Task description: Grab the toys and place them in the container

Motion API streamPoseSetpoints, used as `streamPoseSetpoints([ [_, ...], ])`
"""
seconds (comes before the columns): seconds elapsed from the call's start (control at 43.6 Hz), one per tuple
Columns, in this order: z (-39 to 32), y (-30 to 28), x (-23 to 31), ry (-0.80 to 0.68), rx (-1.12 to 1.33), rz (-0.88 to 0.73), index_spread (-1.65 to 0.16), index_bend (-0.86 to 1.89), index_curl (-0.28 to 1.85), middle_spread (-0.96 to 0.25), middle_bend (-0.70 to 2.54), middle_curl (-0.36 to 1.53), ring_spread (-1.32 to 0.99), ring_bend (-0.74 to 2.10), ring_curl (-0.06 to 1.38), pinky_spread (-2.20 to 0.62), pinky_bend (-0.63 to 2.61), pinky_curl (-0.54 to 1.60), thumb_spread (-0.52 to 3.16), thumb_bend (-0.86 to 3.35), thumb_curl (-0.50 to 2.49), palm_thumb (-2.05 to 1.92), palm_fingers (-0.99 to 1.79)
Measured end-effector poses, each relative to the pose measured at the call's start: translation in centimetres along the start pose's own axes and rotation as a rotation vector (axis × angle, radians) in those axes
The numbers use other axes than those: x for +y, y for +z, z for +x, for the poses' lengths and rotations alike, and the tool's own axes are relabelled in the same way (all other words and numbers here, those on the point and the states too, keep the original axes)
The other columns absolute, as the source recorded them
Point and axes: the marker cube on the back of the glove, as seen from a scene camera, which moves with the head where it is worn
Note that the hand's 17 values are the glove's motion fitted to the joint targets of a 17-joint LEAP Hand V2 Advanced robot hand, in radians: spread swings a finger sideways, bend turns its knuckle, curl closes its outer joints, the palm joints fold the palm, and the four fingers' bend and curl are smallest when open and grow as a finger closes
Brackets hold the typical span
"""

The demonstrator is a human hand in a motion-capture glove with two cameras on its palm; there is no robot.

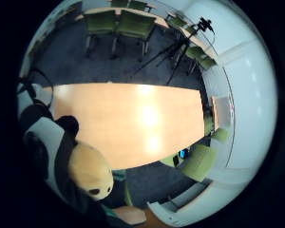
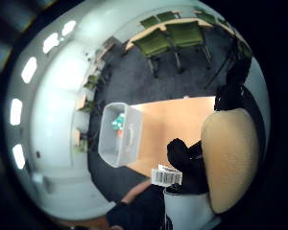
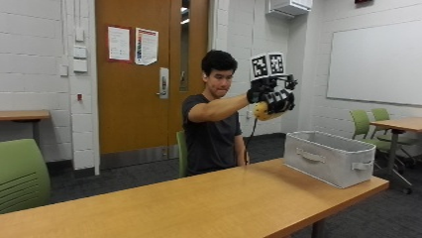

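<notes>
You are carrying a soft yellow and black plush toy (image 3: 262,112) to the pale grey fabric container (image 3: 328,157), which sits at the right end of the long wooden counter (image 3: 198,203). Your black-gloved right hand (image 3: 272,99) is raised high near the middle of the outside view, arm stretched out, fingers curled around the toy. Next, I think you must move over the container and let go.
</notes>
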Motion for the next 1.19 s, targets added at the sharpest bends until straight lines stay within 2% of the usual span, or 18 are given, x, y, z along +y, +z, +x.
streamPoseSetpoints([
  [0.161,-10.6,-1.0,-1.1,-0.167,0.004,0.025,-0.36,0.47,0.83,-0.34,1.00,0.81,-0.38,1.25,0.59,-0.43,0.90,0.44,0.55,0.17,0.89,0.51,1.14],
  [0.298,-20.6,-1.1,0.3,-0.442,-0.064,0.025,-0.36,0.46,0.85,-0.34,1.00,0.80,-0.38,1.24,0.59,-0.43,0.90,0.44,0.53,0.17,0.93,0.50,1.14],
  [0.459,-28.9,0.0,0.4,-0.425,0.006,0.036,-0.36,0.43,0.88,-0.33,1.00,0.79,-0.38,1.25,0.60,-0.43,0.89,0.44,0.52,0.16,0.97,0.49,1.14],
  [0.666,-37.5,1.8,2.2,-0.530,0.003,0.027,-0.37,0.41,0.90,-0.33,0.99,0.79,-0.38,1.24,0.59,-0.43,0.89,0.44,0.51,0.16,1.03,0.49,1.14],
  [0.735,-38.2,2.6,1.9,-0.493,0.080,0.040,-0.37,0.40,0.91,-0.33,0.99,0.78,-0.38,1.24,0.59,-0.43,0.89,0.44,0.50,0.16,1.05,0.49,1.14],
  [0.895,-38.4,4.9,1.1,-0.541,0.142,0.034,-0.37,0.38,0.93,-0.33,0.99,0.78,-0.38,1.24,0.59,-0.43,0.89,0.44,0.50,0.15,1.09,0.48,1.14],
  [0.987,-34.8,6.4,-1.2,-0.458,0.053,-0.072,-0.38,0.37,0.94,-0.33,0.98,0.77,-0.38,1.23,0.59,-0.43,0.89,0.44,0.50,0.15,1.11,0.48,1.11],
  [1.033,-35.0,7.1,-1.0,-0.425,0.011,-0.133,-0.39,0.32,0.94,-0.34,0.95,0.77,-0.39,1.21,0.58,-0.43,0.90,0.44,0.51,0.12,1.11,0.45,1.05],
  [1.056,-35.9,7.4,-0.4,-0.429,0.006,-0.154,-0.39,0.20,0.92,-0.35,0.87,0.75,-0.39,1.19,0.57,-0.42,0.96,0.45,0.56,0.08,1.09,0.40,0.86],
  [1.079,-37.1,7.7,0.4,-0.447,0.014,-0.167,-0.39,0.15,0.94,-0.35,0.86,0.75,-0.39,1.21,0.59,-0.42,0.99,0.46,0.59,0.07,1.09,0.38,0.79],
  [1.102,-38.2,8.1,1.1,-0.468,0.034,-0.173,-0.38,0.06,0.90,-0.33,0.75,0.71,-0.38,1.15,0.57,-0.38,1.03,0.48,0.72,-0.05,1.03,0.16,0.49],
  [1.125,-39.1,8.3,1.8,-0.481,0.055,-0.176,-0.37,0.08,0.90,-0.29,0.57,0.67,-0.34,1.04,0.57,-0.34,1.14,0.54,0.80,-0.10,0.96,0.07,0.10],
  [1.148,-39.9,8.5,2.3,-0.480,0.067,-0.176,-0.37,0.12,0.91,-0.26,0.50,0.67,-0.30,0.99,0.59,-0.31,1.21,0.58,0.82,-0.13,0.91,-0.01,-0.07],
  [1.194,-40.7,8.3,3.0,-0.476,0.027,-0.182,-0.38,0.10,0.85,-0.23,0.44,0.62,-0.27,0.90,0.55,-0.27,1.25,0.56,0.89,-0.11,0.85,-0.07,-0.07],
])
